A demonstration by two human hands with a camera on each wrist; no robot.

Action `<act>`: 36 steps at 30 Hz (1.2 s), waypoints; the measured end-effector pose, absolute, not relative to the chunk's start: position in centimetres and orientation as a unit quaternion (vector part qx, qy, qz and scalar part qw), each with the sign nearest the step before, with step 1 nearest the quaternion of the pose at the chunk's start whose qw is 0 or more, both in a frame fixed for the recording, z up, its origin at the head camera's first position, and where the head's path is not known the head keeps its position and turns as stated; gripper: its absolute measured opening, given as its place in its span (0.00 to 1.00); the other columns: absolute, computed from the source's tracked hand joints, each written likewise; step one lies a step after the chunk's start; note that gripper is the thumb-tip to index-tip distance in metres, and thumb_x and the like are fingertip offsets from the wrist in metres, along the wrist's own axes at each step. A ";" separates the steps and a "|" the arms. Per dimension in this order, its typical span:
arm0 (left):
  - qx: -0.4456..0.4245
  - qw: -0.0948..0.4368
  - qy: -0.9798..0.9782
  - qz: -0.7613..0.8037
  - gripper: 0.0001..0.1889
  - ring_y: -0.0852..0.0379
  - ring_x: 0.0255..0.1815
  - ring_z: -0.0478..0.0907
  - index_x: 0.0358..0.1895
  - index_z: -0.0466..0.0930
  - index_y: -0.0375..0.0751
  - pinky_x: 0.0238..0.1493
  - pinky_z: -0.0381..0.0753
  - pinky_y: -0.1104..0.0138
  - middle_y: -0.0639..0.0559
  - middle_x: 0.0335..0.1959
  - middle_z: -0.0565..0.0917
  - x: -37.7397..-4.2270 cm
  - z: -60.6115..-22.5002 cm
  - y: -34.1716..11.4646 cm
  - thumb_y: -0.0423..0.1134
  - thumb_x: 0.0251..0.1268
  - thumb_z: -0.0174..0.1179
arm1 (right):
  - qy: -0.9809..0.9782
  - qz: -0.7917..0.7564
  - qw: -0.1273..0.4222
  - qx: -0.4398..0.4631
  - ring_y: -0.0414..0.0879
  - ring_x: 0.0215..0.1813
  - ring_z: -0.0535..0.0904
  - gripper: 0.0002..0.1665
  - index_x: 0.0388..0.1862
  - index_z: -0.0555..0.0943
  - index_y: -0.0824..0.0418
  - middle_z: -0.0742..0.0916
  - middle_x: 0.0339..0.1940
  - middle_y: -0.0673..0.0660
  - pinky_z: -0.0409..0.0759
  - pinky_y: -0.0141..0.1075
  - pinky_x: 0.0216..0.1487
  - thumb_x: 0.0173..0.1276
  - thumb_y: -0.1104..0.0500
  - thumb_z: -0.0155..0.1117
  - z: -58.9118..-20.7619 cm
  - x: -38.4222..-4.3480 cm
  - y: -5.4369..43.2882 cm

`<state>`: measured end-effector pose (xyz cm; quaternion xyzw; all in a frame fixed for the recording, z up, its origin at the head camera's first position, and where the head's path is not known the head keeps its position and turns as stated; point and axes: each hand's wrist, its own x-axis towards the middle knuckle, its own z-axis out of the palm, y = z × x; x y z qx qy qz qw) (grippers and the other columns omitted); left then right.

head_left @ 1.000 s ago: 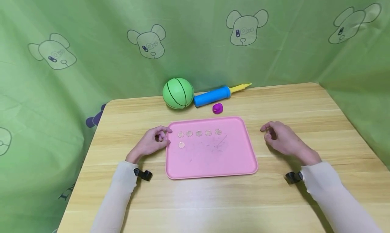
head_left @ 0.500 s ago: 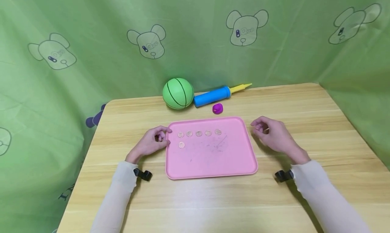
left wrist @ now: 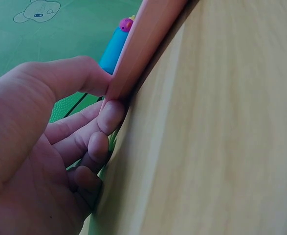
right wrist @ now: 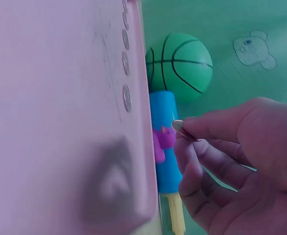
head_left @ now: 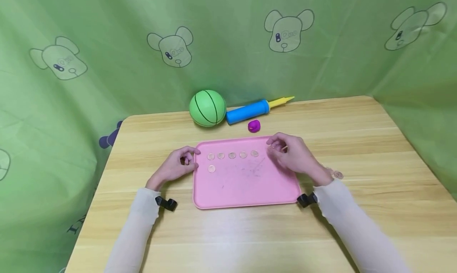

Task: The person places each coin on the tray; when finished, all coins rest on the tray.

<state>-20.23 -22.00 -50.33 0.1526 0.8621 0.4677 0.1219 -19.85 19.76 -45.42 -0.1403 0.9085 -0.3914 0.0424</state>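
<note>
My left hand (head_left: 175,164) holds the left rim of a pink tray (head_left: 246,191), thumb and index finger at its edge. In the left wrist view, the other fingers curl beside the tray's side. My right hand (head_left: 294,154) hovers over the tray's upper right part. It pinches a coin (right wrist: 178,125) between thumb and index finger, clear of the tray surface. On the tray, several coins (head_left: 232,155) lie in a row along the far side. A single coin (head_left: 212,169) lies below the row's left end.
Loose coins (head_left: 338,174) lie on the wooden table (head_left: 375,158) right of the tray, partly hidden by my right wrist. Behind the tray are a green ball (head_left: 208,108), a blue hand pump (head_left: 248,112) with a yellow nozzle, and a small purple rubber duck (head_left: 254,126).
My right hand has moved left from beside the tray to above its right part, carrying the coin and uncovering coins on the table. My left hand stays at the rim.
</note>
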 end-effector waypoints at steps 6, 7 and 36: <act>0.150 0.125 0.854 0.482 0.27 0.55 0.38 0.76 0.68 0.81 0.33 0.44 0.77 0.70 0.47 0.37 0.84 -20.1 -50.5 -22.3 0.29 0.65 0.72 | 0.899 -0.403 0.055 -0.162 0.50 0.45 0.86 0.13 0.56 0.86 0.65 0.91 0.43 0.59 0.85 0.34 0.49 0.75 0.65 0.72 -46.0 -20.3 17.4; 0.150 0.125 0.853 0.484 0.27 0.55 0.38 0.76 0.67 0.81 0.32 0.44 0.76 0.70 0.46 0.37 0.84 -20.1 -50.5 -22.3 0.29 0.65 0.72 | 0.898 -0.403 0.055 -0.169 0.49 0.45 0.86 0.12 0.55 0.86 0.65 0.91 0.43 0.59 0.85 0.35 0.49 0.75 0.65 0.72 -46.0 -20.4 17.1; 0.160 0.114 0.861 0.470 0.26 0.56 0.38 0.78 0.67 0.81 0.34 0.44 0.79 0.70 0.50 0.37 0.84 -20.5 -50.6 -22.3 0.29 0.65 0.72 | 0.879 -0.380 0.133 -0.256 0.41 0.40 0.86 0.10 0.51 0.88 0.60 0.91 0.38 0.52 0.87 0.36 0.48 0.73 0.65 0.75 -46.6 -20.5 8.1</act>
